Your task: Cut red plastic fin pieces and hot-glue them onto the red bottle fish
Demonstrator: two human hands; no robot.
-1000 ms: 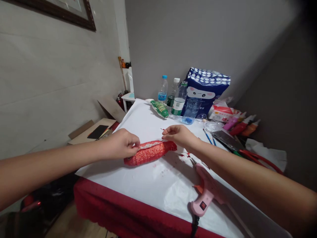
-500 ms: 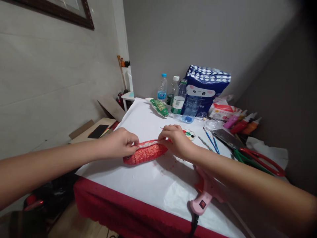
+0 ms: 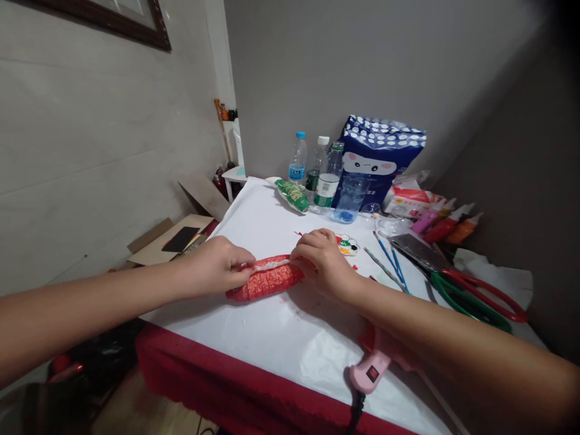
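Note:
A red patterned roll (image 3: 267, 281) with a white seam along its top lies on the white table cover (image 3: 272, 338). My left hand (image 3: 217, 264) pinches its left end, fingers closed on it. My right hand (image 3: 322, 261) grips and presses the right end, fingers curled over it. Under my right forearm a pink glue gun (image 3: 369, 370) rests near the table's front edge.
At the back stand three water bottles (image 3: 317, 166), a blue dotted bag (image 3: 378, 160), a green packet (image 3: 293, 195) and paint tubes (image 3: 441, 223). Brushes (image 3: 389, 260), a small paint palette (image 3: 347, 245) and red and green scissors (image 3: 475, 293) lie to the right. Cardboard (image 3: 167, 238) sits beyond the table's left edge.
My right hand moved left along the roll and closed over its right end, covering it. The left hand stayed put. A paint palette came into view behind the right hand.

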